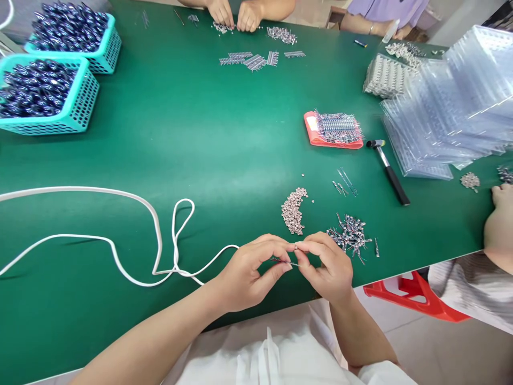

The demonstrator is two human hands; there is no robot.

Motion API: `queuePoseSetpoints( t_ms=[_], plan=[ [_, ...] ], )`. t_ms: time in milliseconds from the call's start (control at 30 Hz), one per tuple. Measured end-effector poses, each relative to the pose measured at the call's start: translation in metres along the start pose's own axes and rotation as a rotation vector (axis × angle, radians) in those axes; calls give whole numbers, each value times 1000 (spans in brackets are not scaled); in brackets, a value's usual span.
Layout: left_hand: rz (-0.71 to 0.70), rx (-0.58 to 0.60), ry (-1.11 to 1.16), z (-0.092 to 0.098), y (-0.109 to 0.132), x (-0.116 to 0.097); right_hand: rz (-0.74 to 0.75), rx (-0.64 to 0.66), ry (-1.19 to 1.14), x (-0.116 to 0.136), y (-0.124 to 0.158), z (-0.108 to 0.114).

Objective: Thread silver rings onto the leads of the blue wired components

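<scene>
Pinching a thin strand point(284, 261) between thumb and fingers, the left hand point(260, 270) held it level above the near edge of the table, right of the middle. The strand was slender, dark and wire-like along its left part, paler toward its right tip. Just above it, one tiny round piece point(296, 247) sat where the index fingertips of both hands met; the right hand point(326, 262) had its fingers closed narrowly about this piece, its thumb beside the strand's tip. Directly beyond the hands lay a crescent of small, beige-pink discs point(293, 211), too many to count, with two strays apart from it. To the right was a tangled heap of slim metallic pieces point(351, 235) with spiky ends, one single piece lying beside it. Farther off, a hammer point(387, 171) with a smooth black handle and shiny shaft lay slantwise, near one red packet point(315, 140) topped with bristling rows of parts. Clear, ridged plastic trays point(441, 112) stood stacked at the far right. On the left, a smooth white cord point(108, 239) looped over the green tabletop point(180, 133); beyond it stood two turquoise lattice baskets point(82, 101) heaped with glossy dark-blue pieces point(36, 88). At the far side, a co-worker's two hands point(248, 15) were over small silvery parts.
</scene>
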State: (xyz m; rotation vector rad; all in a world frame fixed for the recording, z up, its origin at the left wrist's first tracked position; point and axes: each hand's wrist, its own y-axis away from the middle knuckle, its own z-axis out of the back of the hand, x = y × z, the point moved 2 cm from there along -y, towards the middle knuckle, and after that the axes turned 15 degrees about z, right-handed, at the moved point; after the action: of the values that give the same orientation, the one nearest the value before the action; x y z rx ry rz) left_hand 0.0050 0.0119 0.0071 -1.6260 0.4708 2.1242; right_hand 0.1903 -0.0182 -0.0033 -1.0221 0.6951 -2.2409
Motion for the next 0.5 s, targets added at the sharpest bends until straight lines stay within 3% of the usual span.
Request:
queuePoseSetpoints(
  t_ms=[200, 500],
  plan=[
    [-159, -81, -110, -4, 0, 1, -60, 11, -82, 2, -2, 2],
    [-265, -129, -221, -7, 1, 2, -41, -7, -42, 1, 2, -1]
  ],
)
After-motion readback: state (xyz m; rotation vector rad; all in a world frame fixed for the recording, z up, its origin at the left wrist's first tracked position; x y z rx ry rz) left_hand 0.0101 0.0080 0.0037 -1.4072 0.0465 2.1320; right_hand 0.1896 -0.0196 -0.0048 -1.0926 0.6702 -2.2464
